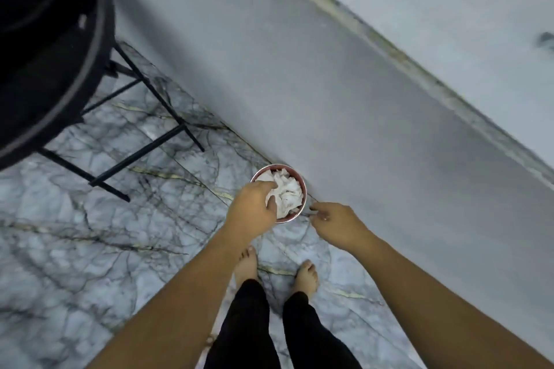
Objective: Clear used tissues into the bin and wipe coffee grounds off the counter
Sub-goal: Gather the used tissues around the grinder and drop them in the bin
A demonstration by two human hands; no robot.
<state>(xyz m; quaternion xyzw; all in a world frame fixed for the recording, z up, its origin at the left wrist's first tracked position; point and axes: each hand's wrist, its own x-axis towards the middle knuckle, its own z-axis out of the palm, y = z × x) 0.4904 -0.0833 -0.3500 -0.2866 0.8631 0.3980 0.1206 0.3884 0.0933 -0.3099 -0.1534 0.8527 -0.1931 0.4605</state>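
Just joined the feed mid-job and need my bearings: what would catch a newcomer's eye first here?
The small round bin on the marble floor, against the grey wall base, stuffed with crumpled white tissues. The left hand presses down on the tissues, while the right hand hovers just beside the bin's rim. At upper left, a dark round table on thin black legs looms.

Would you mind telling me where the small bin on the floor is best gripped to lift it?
Probably by the bare rim on the bin's right side, from above: it stands upright against the wall, crumpled tissues fill the mouth, and the left hand covers the near-left edge.
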